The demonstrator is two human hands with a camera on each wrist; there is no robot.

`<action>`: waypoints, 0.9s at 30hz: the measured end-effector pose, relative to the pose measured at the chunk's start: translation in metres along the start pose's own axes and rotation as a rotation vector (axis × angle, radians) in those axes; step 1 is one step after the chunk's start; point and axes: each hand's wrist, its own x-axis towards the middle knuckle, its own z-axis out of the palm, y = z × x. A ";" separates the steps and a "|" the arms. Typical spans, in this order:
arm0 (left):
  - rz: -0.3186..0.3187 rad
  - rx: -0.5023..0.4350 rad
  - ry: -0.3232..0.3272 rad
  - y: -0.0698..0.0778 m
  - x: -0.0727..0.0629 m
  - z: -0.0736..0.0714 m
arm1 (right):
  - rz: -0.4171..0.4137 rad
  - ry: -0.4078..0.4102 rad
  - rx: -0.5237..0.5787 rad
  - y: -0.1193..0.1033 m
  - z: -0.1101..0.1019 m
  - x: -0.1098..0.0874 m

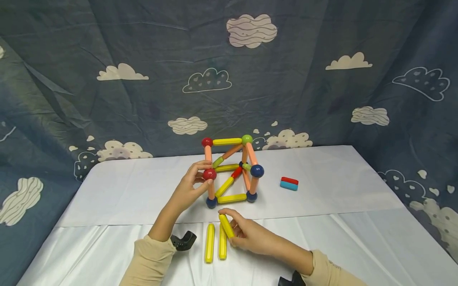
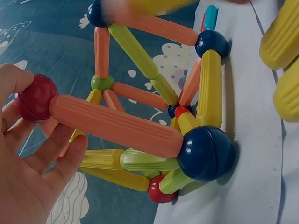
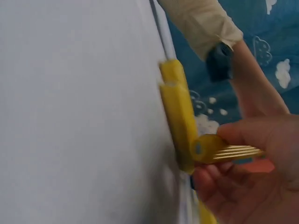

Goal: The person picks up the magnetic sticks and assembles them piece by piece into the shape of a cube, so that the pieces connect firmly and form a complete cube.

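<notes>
A cube-like frame of magnetic sticks and balls (image 1: pixel 231 198) stands on the table, with yellow, orange and green sticks joined by red, blue and green balls. My left hand (image 1: pixel 187 190) grips the red ball (image 2: pixel 36 98) at its near upper left corner, thumb and fingers on either side. Below that ball an orange stick (image 2: pixel 117 125) runs down to a blue ball (image 2: pixel 205 153). In front of the frame, my right hand (image 1: pixel 257 237) pinches a yellow stick (image 1: pixel 226 225) between thumb and fingers, tilted. Another yellow stick (image 1: pixel 222 248) lies partly under it.
One more yellow stick (image 1: pixel 210 243) lies to the left of that pair. A red stick (image 1: pixel 290 180) and a blue stick (image 1: pixel 288 186) lie side by side, right of the frame. Behind the white-covered table (image 1: pixel 332 182) hangs a dark cloud-patterned cloth (image 1: pixel 286 95).
</notes>
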 end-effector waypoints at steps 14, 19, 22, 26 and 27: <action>-0.002 -0.016 0.002 -0.001 0.000 0.000 | -0.484 0.650 -0.495 -0.031 -0.087 0.014; -0.009 -0.013 0.002 -0.001 0.000 0.001 | -0.458 0.630 -0.571 -0.023 -0.095 0.022; -0.011 -0.007 0.004 0.000 0.000 0.001 | -0.459 0.612 -0.610 -0.020 -0.094 0.027; -0.008 -0.005 0.003 -0.001 0.000 0.001 | -0.459 0.593 -0.707 -0.019 -0.090 0.033; -0.006 -0.005 0.001 -0.001 0.000 0.001 | -0.457 0.592 -0.727 -0.018 -0.089 0.034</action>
